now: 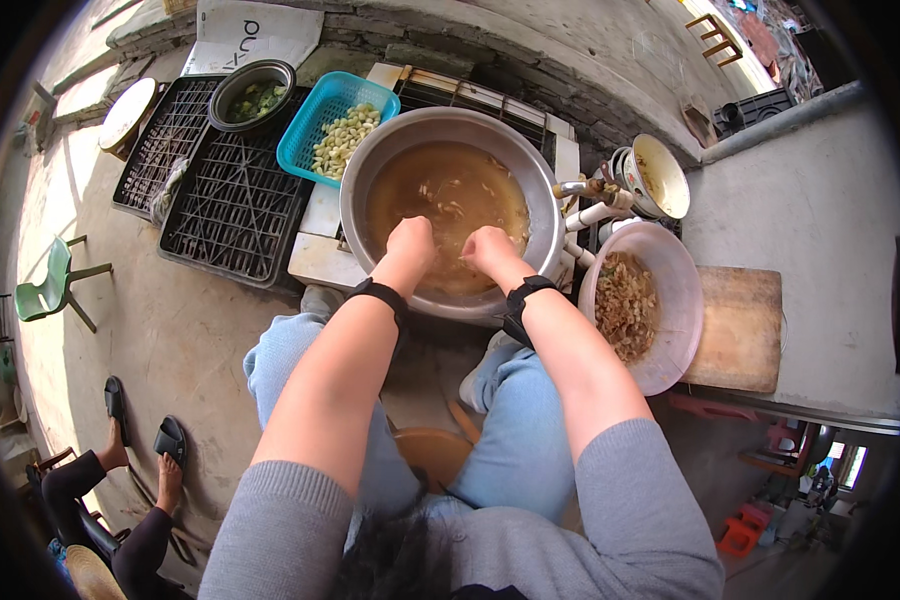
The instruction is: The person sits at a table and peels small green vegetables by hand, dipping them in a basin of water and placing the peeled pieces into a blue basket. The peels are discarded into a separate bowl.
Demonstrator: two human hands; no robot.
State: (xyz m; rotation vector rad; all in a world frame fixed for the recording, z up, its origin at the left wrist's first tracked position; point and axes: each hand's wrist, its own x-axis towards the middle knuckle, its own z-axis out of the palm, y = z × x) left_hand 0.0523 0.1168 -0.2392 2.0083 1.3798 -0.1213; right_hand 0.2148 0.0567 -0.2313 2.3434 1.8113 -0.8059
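Observation:
A wide metal basin (450,127) of cloudy brown water stands before me, with several small pale pieces floating in it. My left hand (412,244) is over the left side of the water with its fingers curled downward; whether it holds anything is hidden. My right hand (489,249) is bent over the water a little to the right, its fingertips pinched on a small pale piece. The hands are apart. Left of the basin, a blue plastic basket (291,142) holds peeled pale-green cloves or beans. On the right, a pink translucent tub (679,300) holds a heap of brownish peelings.
A dark pot (217,112) of greens rests on black plastic crates (232,217) at left. A metal tap (581,187) juts beside the basin's right rim. Enamel bowls (664,176) and a wooden board (742,330) are at right. Another person's feet in slippers (171,439) show lower left.

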